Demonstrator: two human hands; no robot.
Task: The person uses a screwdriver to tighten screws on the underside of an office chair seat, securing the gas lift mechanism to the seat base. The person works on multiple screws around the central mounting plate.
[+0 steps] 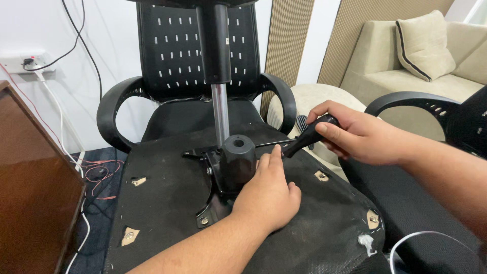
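Observation:
An office chair seat (167, 203) lies upside down in front of me, its black fabric underside up. A black metal mechanism plate (215, 170) is bolted at its middle, with a black plastic cup (237, 155) and a gas lift cylinder (218, 66) rising from it. My left hand (266, 195) rests against the cup and plate, fingers wrapped on the right side. My right hand (350, 132) grips the black handle of a screwdriver (304, 142), whose thin shaft points left toward the mechanism.
A second black mesh office chair (193, 56) stands upright behind the seat. A brown wooden cabinet (35, 193) is at the left, with a wall socket (25, 61) and cables. A beige sofa (416, 66) with a cushion is at the back right. Another chair's armrest (416, 101) is on the right.

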